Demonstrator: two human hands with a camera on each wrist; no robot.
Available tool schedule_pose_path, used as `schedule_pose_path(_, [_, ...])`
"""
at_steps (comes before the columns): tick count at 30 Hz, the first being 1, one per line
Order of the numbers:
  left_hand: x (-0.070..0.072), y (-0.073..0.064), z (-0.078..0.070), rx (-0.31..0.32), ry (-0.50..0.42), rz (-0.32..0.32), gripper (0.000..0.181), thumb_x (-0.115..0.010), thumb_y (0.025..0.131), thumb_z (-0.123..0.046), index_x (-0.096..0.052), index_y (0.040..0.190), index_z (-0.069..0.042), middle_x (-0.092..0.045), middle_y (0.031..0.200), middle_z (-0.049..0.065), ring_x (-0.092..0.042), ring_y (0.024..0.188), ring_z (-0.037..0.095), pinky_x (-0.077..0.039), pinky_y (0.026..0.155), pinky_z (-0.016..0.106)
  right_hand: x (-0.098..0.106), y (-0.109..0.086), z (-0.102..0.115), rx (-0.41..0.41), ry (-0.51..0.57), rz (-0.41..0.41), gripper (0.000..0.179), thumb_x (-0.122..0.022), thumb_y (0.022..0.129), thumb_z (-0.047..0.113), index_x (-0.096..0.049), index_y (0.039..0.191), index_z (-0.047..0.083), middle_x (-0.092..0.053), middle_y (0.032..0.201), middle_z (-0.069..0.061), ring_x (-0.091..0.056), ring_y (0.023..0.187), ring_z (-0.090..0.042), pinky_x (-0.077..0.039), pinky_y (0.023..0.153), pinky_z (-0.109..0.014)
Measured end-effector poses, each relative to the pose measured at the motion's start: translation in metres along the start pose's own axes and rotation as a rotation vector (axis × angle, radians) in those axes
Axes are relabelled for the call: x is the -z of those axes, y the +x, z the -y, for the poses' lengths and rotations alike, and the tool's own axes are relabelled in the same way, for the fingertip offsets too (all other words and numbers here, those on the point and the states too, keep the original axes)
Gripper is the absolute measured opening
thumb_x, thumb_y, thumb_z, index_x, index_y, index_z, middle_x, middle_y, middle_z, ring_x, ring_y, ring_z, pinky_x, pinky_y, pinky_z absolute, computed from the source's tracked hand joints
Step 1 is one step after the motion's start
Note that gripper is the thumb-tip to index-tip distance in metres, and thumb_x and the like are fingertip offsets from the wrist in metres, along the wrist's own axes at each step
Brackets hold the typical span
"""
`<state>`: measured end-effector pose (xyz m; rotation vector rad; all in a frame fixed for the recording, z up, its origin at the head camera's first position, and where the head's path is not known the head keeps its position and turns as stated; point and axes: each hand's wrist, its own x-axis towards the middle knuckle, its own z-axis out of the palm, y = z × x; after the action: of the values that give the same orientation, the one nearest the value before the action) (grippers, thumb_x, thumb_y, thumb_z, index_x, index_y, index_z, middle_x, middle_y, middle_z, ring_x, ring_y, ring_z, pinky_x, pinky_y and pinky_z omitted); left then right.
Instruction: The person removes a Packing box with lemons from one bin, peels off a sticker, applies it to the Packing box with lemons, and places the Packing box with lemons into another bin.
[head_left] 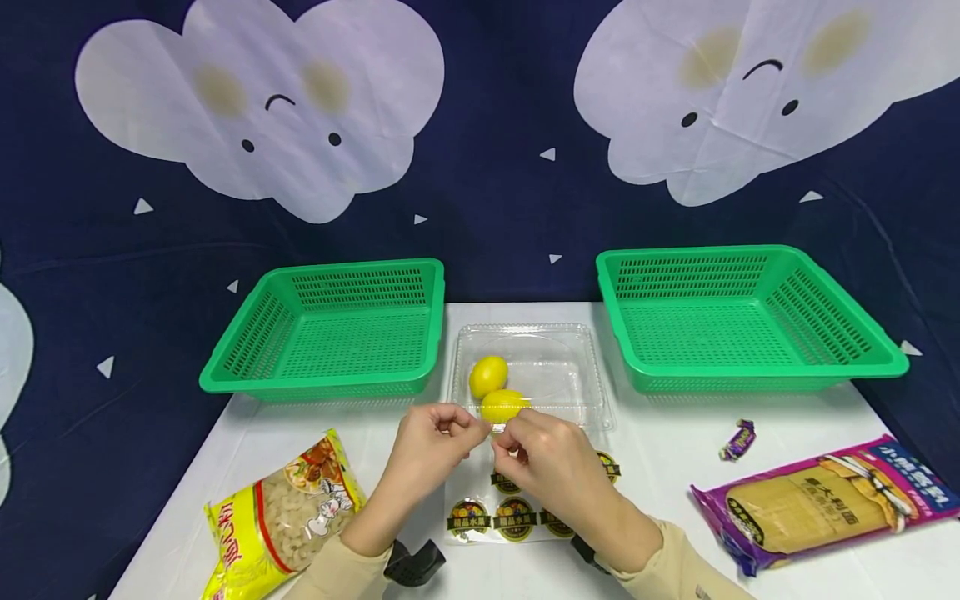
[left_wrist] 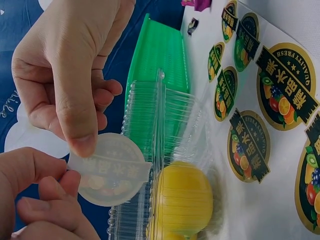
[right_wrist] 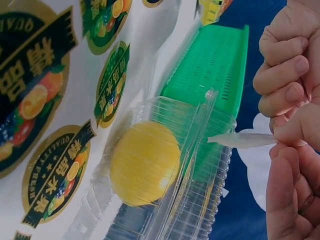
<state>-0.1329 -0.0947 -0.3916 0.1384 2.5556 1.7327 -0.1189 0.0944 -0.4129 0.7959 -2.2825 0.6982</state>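
Note:
Between thumb and fingers, my left hand (head_left: 437,442) and right hand (head_left: 555,462) both pinch the edge of a round translucent sticker (left_wrist: 112,170). Its pale back faces the left wrist view; the right wrist view catches it nearly edge-on. The sticker is at the near rim of a clear plastic clamshell box (head_left: 551,375). Two lemons, one farther back (head_left: 488,377) and one nearer (head_left: 501,406), lie in the box's left part. Under the hands is a sheet of round black-and-gold fruit stickers (head_left: 480,537), partly hidden by the right hand and forearm.
Green baskets stand at the back left (head_left: 352,342) and back right (head_left: 697,333), flanking the box. A yellow bag of macaroni (head_left: 288,508) lies at left. A purple-wrapped candy (head_left: 738,440) and a purple pack of spaghetti (head_left: 825,504) lie at right. Behind hangs a dark blue cloud-patterned cloth (head_left: 495,150).

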Motion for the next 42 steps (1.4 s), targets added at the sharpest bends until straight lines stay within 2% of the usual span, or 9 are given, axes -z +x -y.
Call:
schedule_pose_path(9, [0.0,-0.002,-0.002,0.024,-0.018,0.007,0.007,-0.077,0.085,-0.008,-0.077,0.078,-0.007,-0.059,0.058,-0.006,-0.051,0.053,0.008,-0.035,0.049,0.018,-0.003,-0.003,-0.001,0.081,-0.031,-0.051,0.02,-0.083,0.074,0.002,-0.068,0.074,0.015,-0.063,0.07,0.007,-0.052,0.061,0.0,-0.047,0.053,-0.012])
schedule_pose_path(13, [0.0,-0.001,-0.002,0.035,-0.026,0.015,0.009,-0.076,0.086,-0.008,-0.075,0.078,-0.006,-0.058,0.056,-0.007,-0.051,0.052,0.007,-0.036,0.05,0.018,-0.003,-0.003,-0.001,0.106,-0.037,-0.066,0.021,-0.089,0.075,0.008,-0.07,0.075,0.016,-0.064,0.071,0.008,-0.055,0.06,-0.002,-0.049,0.053,-0.013])
schedule_pose_path(16, [0.001,-0.002,-0.002,0.044,-0.039,0.021,0.01,-0.076,0.086,-0.007,-0.073,0.077,-0.006,-0.056,0.055,-0.007,-0.049,0.052,0.008,-0.035,0.049,0.019,-0.003,-0.003,-0.002,0.124,-0.024,-0.075,0.023,-0.093,0.077,0.018,-0.069,0.075,0.017,-0.064,0.071,0.008,-0.056,0.059,-0.002,-0.051,0.053,-0.015])
schedule_pose_path(19, [0.004,-0.002,-0.002,0.049,-0.052,0.034,0.008,-0.074,0.087,-0.006,-0.073,0.079,-0.005,-0.054,0.055,-0.007,-0.046,0.052,0.008,-0.032,0.049,0.019,0.0,-0.002,-0.004,0.122,0.059,-0.075,0.024,-0.093,0.081,0.023,-0.07,0.075,0.018,-0.064,0.071,0.009,-0.055,0.059,-0.002,-0.05,0.054,-0.012])
schedule_pose_path(22, [0.008,-0.001,-0.002,0.046,-0.059,0.057,0.007,-0.071,0.088,-0.004,-0.074,0.082,-0.004,-0.053,0.056,-0.007,-0.042,0.053,0.007,-0.03,0.049,0.018,0.008,0.002,-0.009,0.008,0.224,-0.01,0.019,-0.09,0.086,0.02,-0.073,0.077,0.017,-0.067,0.072,0.009,-0.055,0.062,0.001,-0.051,0.056,-0.011])
schedule_pose_path(26, [0.018,0.001,-0.003,0.031,-0.063,0.093,0.006,-0.071,0.09,-0.005,-0.074,0.086,-0.003,-0.052,0.057,-0.007,-0.039,0.053,0.006,-0.029,0.05,0.018,0.026,0.012,-0.022,-0.312,0.451,0.134,0.009,-0.085,0.09,0.013,-0.078,0.084,0.016,-0.072,0.076,0.008,-0.06,0.067,0.001,-0.056,0.06,-0.017])
schedule_pose_path(29, [0.025,0.001,-0.004,0.006,-0.071,0.118,0.006,-0.071,0.093,-0.004,-0.075,0.088,-0.002,-0.052,0.058,-0.005,-0.038,0.052,0.005,-0.03,0.05,0.017,0.036,0.016,-0.034,-0.481,0.561,0.235,0.004,-0.082,0.094,0.014,-0.08,0.091,0.013,-0.076,0.082,0.002,-0.064,0.071,-0.004,-0.058,0.063,-0.021])
schedule_pose_path(35, [0.03,0.004,-0.004,-0.081,-0.083,0.158,0.007,-0.071,0.096,-0.004,-0.075,0.092,0.0,-0.054,0.062,-0.005,-0.04,0.054,0.004,-0.033,0.052,0.016,0.039,0.019,-0.049,-0.554,0.697,0.357,0.01,-0.079,0.096,0.016,-0.08,0.098,0.006,-0.078,0.089,-0.011,-0.065,0.069,-0.012,-0.055,0.06,-0.021])
schedule_pose_path(42, [0.03,0.007,-0.001,-0.203,-0.076,0.21,0.008,-0.073,0.097,-0.007,-0.074,0.092,-0.002,-0.05,0.062,-0.006,-0.04,0.055,0.003,-0.034,0.053,0.016,0.038,0.02,-0.053,-0.562,0.748,0.402,0.012,-0.078,0.097,0.016,-0.08,0.099,0.004,-0.074,0.082,-0.002,-0.057,0.062,-0.007,-0.049,0.054,-0.021])
